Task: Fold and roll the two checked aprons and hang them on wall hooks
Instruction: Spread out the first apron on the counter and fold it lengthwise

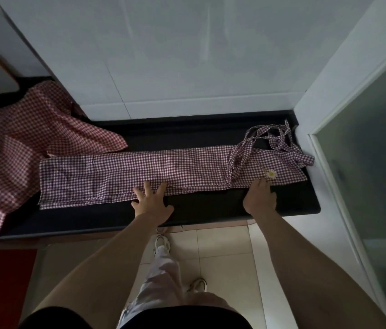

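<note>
A purple checked apron (pixel 120 174) lies folded into a long strip across the black countertop (pixel 211 207), its straps (pixel 272 136) tangled at the right end beside a small daisy patch (pixel 271 173). My left hand (pixel 152 200) presses flat on the strip's near edge with fingers spread. My right hand (pixel 259 197) rests at the near edge below the daisy, its fingertips tucked at the cloth. A red checked apron (pixel 21 148) lies crumpled at the left, draping over the counter's front.
A white tiled wall (pixel 187 55) rises behind the counter. A white door frame with frosted glass (pixel 365 162) closes off the right end. Pale floor tiles (pixel 222 252) and my shoes lie below. A red panel (pixel 2 286) is at lower left.
</note>
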### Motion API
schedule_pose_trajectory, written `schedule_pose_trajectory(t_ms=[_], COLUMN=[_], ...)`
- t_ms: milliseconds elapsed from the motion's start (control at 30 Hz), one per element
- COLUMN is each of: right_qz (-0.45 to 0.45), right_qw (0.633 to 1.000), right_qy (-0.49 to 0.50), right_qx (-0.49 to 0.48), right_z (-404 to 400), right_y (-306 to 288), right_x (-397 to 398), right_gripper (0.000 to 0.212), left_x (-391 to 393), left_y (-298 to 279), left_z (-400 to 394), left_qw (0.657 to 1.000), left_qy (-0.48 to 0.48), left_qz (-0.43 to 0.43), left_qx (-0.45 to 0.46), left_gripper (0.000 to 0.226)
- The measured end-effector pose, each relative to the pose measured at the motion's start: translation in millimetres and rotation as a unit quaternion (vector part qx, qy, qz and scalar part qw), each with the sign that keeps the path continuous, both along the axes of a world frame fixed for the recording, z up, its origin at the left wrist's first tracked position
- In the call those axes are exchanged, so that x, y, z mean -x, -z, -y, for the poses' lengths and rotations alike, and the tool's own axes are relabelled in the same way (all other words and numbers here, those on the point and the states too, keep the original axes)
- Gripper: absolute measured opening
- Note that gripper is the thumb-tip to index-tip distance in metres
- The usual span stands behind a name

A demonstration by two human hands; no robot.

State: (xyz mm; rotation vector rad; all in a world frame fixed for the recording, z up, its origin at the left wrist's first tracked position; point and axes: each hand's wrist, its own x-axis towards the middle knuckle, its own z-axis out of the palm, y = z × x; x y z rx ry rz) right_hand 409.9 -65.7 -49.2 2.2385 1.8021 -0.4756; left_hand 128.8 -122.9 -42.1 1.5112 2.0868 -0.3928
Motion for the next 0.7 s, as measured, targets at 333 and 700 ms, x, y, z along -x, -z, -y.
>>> schedule_pose_trajectory(t_ms=[333, 700], right_qz=[-0.492, -0.534], right_qw=[0.750, 0.631], right_qy=[0.441, 0.557], right_qx=[0.008, -0.077], right_z=[-9, -14], right_y=[-31, -34], right_x=[77, 87], right_gripper=[0.024, 0.012], left_x=[2, 76], left_y=[-21, -11], left_z=[16, 19], left_qw=[0.946, 0.439], left_qy=[-0.261, -0.737], left_qz=[0.139, 0.496], left_qx=[-0.132, -0.133], left_gripper=[0.017, 0.039])
